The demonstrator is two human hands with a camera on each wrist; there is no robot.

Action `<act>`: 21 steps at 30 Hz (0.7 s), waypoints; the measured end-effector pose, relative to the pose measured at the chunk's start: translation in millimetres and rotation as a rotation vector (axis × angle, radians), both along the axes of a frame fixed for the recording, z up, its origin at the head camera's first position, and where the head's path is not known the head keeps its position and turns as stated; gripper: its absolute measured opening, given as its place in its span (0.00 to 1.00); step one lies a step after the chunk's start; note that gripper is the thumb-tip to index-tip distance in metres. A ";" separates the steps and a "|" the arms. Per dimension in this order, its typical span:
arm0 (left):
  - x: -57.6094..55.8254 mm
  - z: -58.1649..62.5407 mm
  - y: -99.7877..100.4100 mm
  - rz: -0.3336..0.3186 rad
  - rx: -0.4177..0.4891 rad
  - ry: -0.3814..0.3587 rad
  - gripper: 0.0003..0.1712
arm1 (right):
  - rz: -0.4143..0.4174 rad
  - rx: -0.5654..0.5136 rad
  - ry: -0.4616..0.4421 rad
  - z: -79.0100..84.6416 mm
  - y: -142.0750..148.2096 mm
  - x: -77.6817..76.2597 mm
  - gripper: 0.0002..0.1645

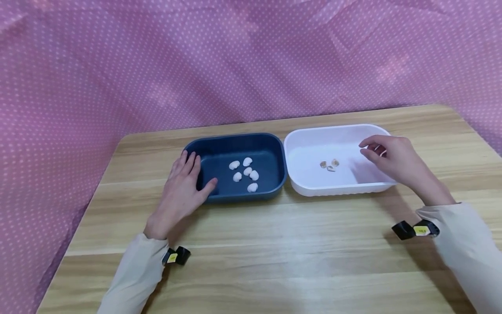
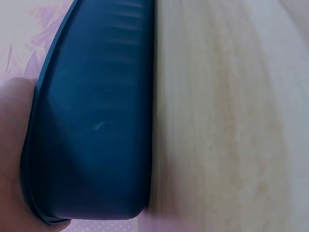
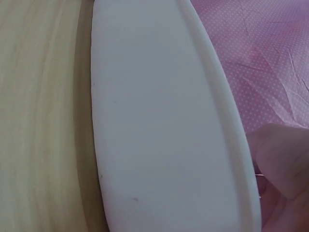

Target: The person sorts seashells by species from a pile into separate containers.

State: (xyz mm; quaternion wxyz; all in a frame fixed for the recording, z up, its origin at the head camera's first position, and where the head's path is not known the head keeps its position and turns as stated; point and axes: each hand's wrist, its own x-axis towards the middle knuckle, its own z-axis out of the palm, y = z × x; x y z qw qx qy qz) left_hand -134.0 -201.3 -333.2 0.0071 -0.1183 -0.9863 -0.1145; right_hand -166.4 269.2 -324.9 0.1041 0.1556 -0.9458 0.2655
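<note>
A dark blue tray (image 1: 243,199) holds several white seashells (image 1: 252,187) on its floor. My left hand (image 1: 180,192) rests on the tray's left end, fingers spread over the rim and thumb reaching inside. In the left wrist view, the blue tray's side wall (image 2: 101,121) hides most of that hand. To the right, a white tray (image 1: 333,191) contains 3 small brownish shells (image 1: 335,162). Above its right end hovers my right hand (image 1: 396,159), fingers loosely bent, thumb and index tips slightly apart. Nothing shows between them. The white tray's wall (image 3: 159,116) partly covers the right hand in its wrist view.
Both trays stand side by side on a wooden table (image 1: 274,261), their ends touching or nearly so. A pink dotted cloth (image 1: 235,65) hangs behind the table and along its left side. Each wrist carries a small black camera (image 1: 404,230).
</note>
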 end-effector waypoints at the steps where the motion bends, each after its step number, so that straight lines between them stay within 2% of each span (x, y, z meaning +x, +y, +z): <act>1: -0.2 -0.1 0.1 0.001 0.000 -0.001 0.50 | 0.000 -0.004 0.005 -0.4 0.9 -0.3 0.08; 12: -2.0 -1.8 4.7 -0.007 0.009 -0.011 0.50 | 0.001 -0.063 0.097 -13.0 9.9 -2.7 0.07; 21: -2.0 -1.3 3.2 0.008 0.038 -0.012 0.50 | 0.007 -0.087 0.118 -12.7 9.8 -1.7 0.07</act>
